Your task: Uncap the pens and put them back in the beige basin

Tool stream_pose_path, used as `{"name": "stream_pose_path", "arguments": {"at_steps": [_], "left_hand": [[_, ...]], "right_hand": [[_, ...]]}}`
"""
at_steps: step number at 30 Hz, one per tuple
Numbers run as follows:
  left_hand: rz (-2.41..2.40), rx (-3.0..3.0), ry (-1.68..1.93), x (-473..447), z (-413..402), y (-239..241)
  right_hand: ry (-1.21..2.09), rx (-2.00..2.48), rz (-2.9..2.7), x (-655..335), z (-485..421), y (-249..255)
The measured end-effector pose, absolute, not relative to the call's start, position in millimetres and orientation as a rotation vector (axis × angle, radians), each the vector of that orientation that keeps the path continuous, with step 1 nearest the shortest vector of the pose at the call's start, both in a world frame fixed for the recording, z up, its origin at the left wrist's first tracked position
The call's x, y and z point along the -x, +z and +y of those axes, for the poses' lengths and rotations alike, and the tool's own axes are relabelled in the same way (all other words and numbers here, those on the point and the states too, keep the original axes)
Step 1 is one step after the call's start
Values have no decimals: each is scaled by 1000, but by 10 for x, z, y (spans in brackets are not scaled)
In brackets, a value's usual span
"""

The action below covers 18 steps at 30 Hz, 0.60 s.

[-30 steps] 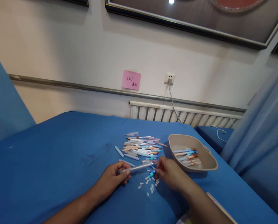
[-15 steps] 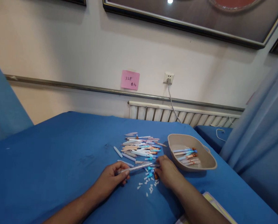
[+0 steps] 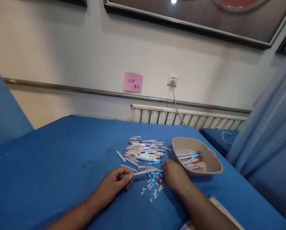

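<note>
My left hand point(image 3: 117, 179) pinches a pale, see-through pen barrel point(image 3: 143, 172), its far end pointing right. To the right of that end is my right hand point(image 3: 175, 172), fingers closed together. A thin greyish piece point(image 3: 160, 171) reaches its fingertips; what they grip is mostly hidden. Between the hands on the blue cloth lie bright blue pen parts point(image 3: 153, 180), a brown pen topper point(image 3: 159, 180) and several small white cone tips point(image 3: 155, 193). Just beyond them spreads a pile of pen barrels and thin refills point(image 3: 143, 151).
At the right, a beige basin point(image 3: 214, 163) holds several assembled-looking pens point(image 3: 192, 160). A yellow-edged flat item point(image 3: 220, 207) lies under my right forearm. Behind the blue-covered table point(image 3: 61, 153) are a radiator point(image 3: 157, 115) and a metal rail point(image 3: 85, 90). A blue curtain point(image 3: 272, 121) hangs at right.
My right hand has shifted slightly right, away from the barrel's end, uncovering more of the brown topper. My left hand keeps its hold on the barrel, almost unmoved.
</note>
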<state>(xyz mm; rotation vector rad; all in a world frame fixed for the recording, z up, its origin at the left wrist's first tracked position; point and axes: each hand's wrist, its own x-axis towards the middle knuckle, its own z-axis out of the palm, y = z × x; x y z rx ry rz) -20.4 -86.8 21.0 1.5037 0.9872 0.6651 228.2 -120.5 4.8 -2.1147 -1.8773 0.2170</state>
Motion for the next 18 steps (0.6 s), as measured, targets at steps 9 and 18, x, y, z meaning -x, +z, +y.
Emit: {"name": "stream_pose_path", "arguments": {"at_steps": [9,18], "left_hand": [[1013,-1562,661,212,-848,194],[1049,-2051,419,256,-871,299]], "right_hand": [[584,1492,-1839,-2055,-1355,239],[511,1369,-1934,-1983,-1317,286]]}}
